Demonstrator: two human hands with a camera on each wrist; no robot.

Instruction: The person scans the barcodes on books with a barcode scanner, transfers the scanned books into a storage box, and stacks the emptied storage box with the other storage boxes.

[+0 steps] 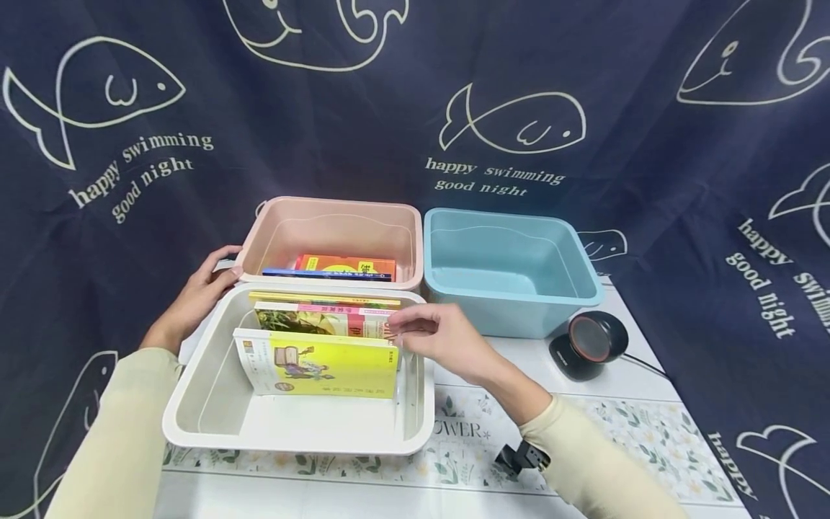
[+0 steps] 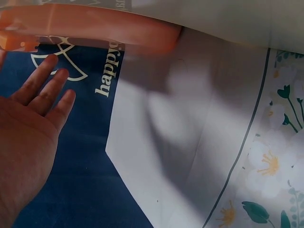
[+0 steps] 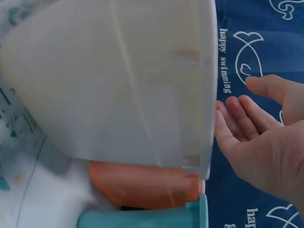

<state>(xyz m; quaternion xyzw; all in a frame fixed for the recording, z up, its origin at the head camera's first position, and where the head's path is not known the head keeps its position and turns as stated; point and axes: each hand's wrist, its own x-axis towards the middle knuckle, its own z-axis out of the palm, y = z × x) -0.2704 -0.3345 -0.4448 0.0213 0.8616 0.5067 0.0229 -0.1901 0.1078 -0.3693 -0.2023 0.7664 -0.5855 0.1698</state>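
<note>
A white bin (image 1: 214, 400) holds several thin books standing in a row. At the front is a yellow book (image 1: 363, 371) with a drawing on its cover. Behind it stand a book with a pink top edge (image 1: 324, 319) and a yellow-edged book (image 1: 324, 299). My right hand (image 1: 450, 342) is over the bin's right rim, fingertips at the right end of the pink-edged book; its thumb and fingers look apart in the right wrist view. My left hand (image 1: 197, 299) rests by the left side of the pink bin (image 1: 350, 209), fingers extended in the left wrist view.
The pink bin, behind the white one, holds a blue book (image 1: 327, 274) and an orange-red book (image 1: 350, 264). A blue bin (image 1: 512, 313) stands to its right. A black round device (image 1: 590, 342) with a cable sits beside it. A dark fish-print curtain (image 1: 363, 130) hangs behind.
</note>
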